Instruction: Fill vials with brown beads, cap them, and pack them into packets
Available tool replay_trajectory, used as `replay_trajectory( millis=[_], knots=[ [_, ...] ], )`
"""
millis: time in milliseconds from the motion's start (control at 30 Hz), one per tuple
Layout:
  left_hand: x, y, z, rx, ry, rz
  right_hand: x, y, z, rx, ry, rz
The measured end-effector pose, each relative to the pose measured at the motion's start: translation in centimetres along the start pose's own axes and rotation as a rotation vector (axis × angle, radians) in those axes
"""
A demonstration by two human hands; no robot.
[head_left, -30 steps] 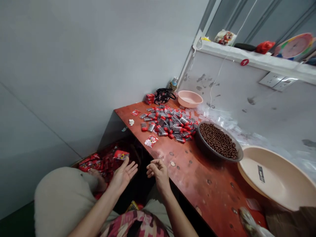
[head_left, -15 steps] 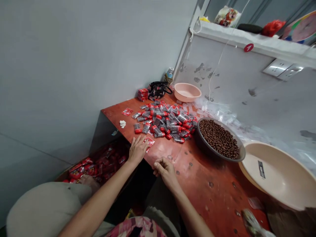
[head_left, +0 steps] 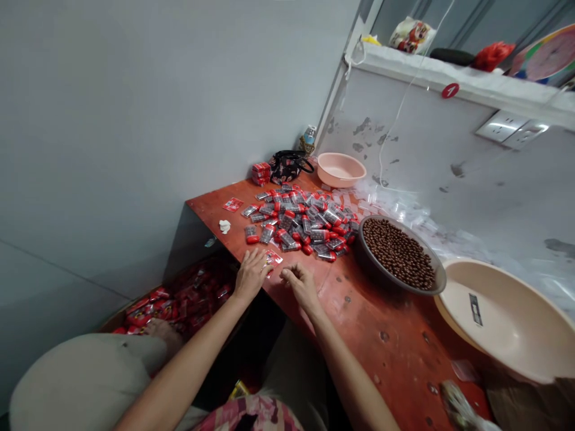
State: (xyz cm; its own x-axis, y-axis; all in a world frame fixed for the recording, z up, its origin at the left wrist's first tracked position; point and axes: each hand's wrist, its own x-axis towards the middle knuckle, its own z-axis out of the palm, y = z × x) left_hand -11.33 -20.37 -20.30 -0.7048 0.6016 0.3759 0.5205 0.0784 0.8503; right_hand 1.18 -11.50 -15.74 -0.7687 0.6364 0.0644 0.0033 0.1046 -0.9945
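Note:
My left hand (head_left: 251, 276) lies at the near edge of the red table, fingers stretched out over the lower left of a flat red printed packet (head_left: 274, 260). Just right of that packet is my right hand (head_left: 302, 286), its fingers curled in with the thumb against them. Whatever sits inside those fingers, if anything, is hidden. Beyond both hands spreads a heap of small clear packs with red ends (head_left: 299, 218), filled with dark round pieces.
A grey bowl of brown balls (head_left: 398, 254) stands right of the heap, beside a large cream basin (head_left: 516, 317). Further back are a pink basin (head_left: 341, 169), a dark patterned bag (head_left: 287, 166) and stacked red packs (head_left: 260, 173). Below left, red packets (head_left: 179, 302) fill a box.
My right hand has moved forward over the table edge, closer to the red packet. My left hand stays on the packet, its fingers shifted slightly.

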Motion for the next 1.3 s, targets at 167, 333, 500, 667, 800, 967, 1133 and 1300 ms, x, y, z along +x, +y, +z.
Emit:
replay_trajectory(
  millis=[167, 333, 500, 667, 800, 967, 1133, 1300],
  knots=[
    [0.0, -1.2, 0.5, 0.216, 0.007, 0.116, 0.2, 1.5, -0.2, -0.016, 0.022, 0.056],
    [-0.6, 0.0, 0.7, 0.124, 0.1, 0.175, 1.8, 2.3, 0.7, 0.164, 0.127, 0.123],
    [-2.3, 3.3, -0.8, -0.175, 0.06, -0.024, 2.4, 1.7, 1.1, 0.332, 0.07, 0.145],
    [-3.8, 3.6, -3.0, -0.604, -0.183, -0.558, 2.4, 0.2, 0.1, 0.276, -0.325, 0.198],
    [-4.4, 3.2, -3.6, -0.759, -0.342, -0.706, 3.1, -0.9, 0.1, 0.181, -0.493, 0.229],
    [-4.6, 3.6, -3.7, -0.81, -0.351, -0.737, 4.3, -2.5, 0.8, -0.168, -0.632, 0.127],
    [-5.2, 3.3, -3.7, -0.672, -0.228, -0.705, 6.4, -3.3, 0.9, -0.703, -0.259, -0.033],
    [-5.6, 3.3, -3.9, -0.767, -0.006, -0.855, 9.0, -2.4, 0.9, -1.211, 0.004, -0.043]
  ],
)
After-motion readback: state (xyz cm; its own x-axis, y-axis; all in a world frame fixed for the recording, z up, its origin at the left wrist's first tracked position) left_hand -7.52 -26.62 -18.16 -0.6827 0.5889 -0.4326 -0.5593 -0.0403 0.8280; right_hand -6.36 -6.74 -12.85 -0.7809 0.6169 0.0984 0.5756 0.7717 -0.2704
